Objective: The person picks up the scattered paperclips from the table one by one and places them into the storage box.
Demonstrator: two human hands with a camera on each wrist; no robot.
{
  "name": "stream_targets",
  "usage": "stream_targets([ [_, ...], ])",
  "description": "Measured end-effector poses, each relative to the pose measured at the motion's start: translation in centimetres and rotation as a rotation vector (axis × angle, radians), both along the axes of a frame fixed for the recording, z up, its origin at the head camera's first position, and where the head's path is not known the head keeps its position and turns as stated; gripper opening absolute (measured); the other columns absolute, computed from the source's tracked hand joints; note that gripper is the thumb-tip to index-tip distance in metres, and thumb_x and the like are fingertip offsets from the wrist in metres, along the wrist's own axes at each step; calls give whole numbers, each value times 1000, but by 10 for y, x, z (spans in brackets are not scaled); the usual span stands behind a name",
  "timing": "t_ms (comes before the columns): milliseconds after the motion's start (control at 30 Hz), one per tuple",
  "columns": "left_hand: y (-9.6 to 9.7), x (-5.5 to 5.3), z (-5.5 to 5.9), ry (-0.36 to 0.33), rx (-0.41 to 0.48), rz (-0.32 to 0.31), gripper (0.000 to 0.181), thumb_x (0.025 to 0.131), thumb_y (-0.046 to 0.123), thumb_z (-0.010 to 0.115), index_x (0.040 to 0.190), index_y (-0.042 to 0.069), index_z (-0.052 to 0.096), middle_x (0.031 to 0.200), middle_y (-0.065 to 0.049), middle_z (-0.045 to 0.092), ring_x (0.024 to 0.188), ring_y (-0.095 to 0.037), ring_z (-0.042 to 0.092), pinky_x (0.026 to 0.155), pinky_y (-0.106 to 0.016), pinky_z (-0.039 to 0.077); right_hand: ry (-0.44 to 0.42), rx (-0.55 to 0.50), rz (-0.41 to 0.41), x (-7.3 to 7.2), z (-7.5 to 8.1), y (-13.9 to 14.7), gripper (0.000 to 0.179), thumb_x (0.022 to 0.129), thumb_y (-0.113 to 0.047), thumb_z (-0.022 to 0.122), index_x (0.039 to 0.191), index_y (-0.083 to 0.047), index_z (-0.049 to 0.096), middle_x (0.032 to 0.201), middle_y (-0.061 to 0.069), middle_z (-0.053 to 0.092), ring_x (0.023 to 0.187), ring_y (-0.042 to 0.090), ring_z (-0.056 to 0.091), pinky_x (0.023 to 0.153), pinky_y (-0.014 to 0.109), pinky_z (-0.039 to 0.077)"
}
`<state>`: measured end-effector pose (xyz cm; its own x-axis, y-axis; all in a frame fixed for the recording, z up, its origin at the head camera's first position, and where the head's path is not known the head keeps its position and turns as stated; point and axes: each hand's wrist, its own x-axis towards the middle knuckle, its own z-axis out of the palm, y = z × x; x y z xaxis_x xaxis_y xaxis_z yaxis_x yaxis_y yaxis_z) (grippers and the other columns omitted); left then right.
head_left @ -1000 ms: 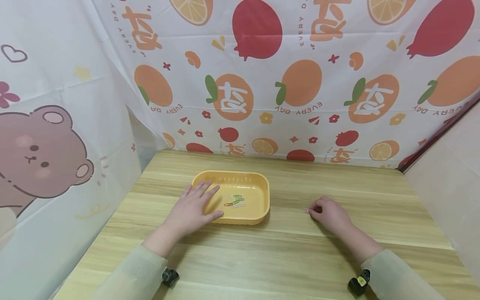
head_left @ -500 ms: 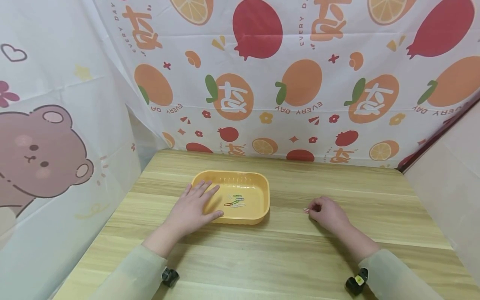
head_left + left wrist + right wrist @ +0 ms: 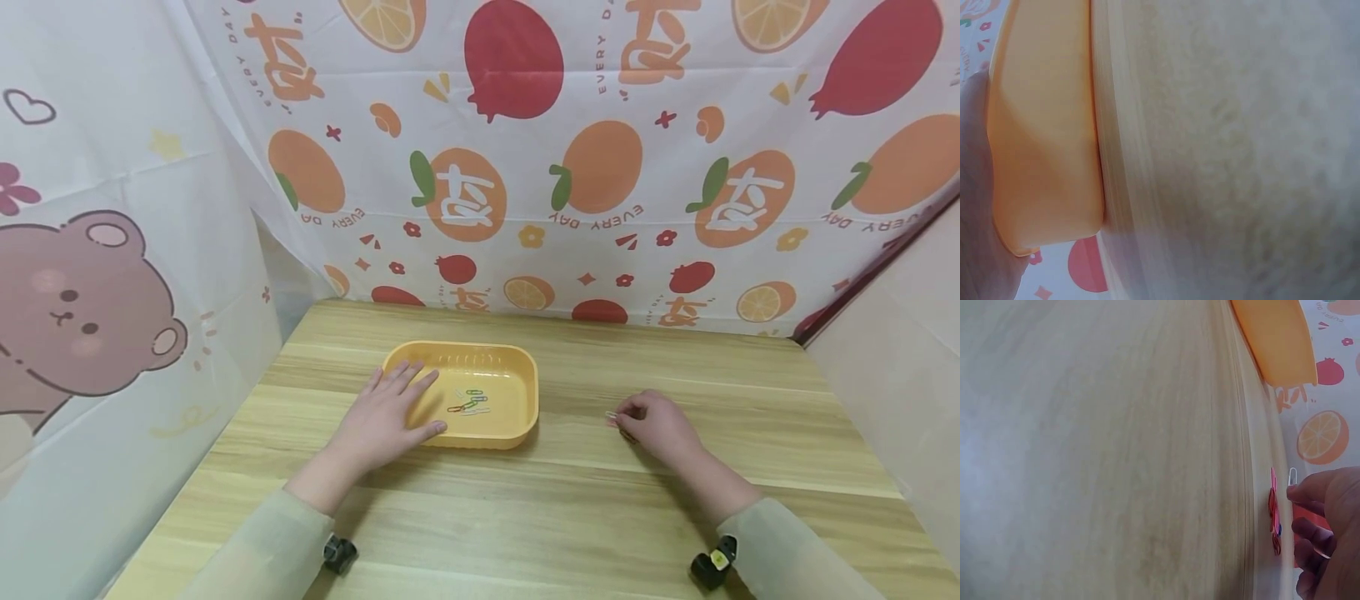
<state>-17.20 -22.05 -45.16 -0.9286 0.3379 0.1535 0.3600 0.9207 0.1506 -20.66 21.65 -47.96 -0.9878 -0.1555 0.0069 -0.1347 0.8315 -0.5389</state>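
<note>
Cloth (image 3: 528,133) behind the bench (image 3: 480,517)'s far edge reads "EVERY DAY"; left hand (image 3: 381,423) spread over tray (image 3: 532,392) rim, right hand (image 3: 662,429) pinching white paperclip (image 3: 1292,475).

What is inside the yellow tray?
Paper clips, including red, green and white ones, lie in the yellow tray. Anything under the left hand cannot be seen.

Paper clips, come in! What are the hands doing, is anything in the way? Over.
Right hand pinches white clip. Left hand spread at yellow tray. More clips inside, red-pink clips near right hand. Maybe in the way: tray wall.
</note>
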Motion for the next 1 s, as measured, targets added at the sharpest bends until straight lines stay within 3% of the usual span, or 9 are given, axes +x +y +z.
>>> stream_targets([
  [433, 0, 1, -1, 29, 18, -8, 83, 87, 68, 59, 153, 21, 40, 158, -11, 35, 148, -34, 24, 120, -58, 8, 17, -94, -35, 3, 5, 3, 11, 92, -24, 70, 96, -16, 77, 98, 3, 64, 85, 17, 59, 72, 36, 51],
  [667, -1, 1, 1, 17, 16, -5, 84, 87, 70, 57, 154, 21, 39, 159, -11, 34, 148, -33, 23, 121, -56, 6, -29, -172, -51, 3, 9, 3, 14, 93, -25, 69, 99, -15, 76, 95, 4, 61, 75, 17, 56, 63, 32, 49],
  [1000, 0, 2, 1, 18, 5, -7, 85, 87, 72, 54, 154, 21, 39, 158, -12, 34, 148, -34, 24, 120, -57, 8, -46, -209, -79, 3, 12, 2, 18, 93, -28, 70, 102, -14, 77, 96, 4, 62, 76, 20, 55, 61, 33, 48],
])
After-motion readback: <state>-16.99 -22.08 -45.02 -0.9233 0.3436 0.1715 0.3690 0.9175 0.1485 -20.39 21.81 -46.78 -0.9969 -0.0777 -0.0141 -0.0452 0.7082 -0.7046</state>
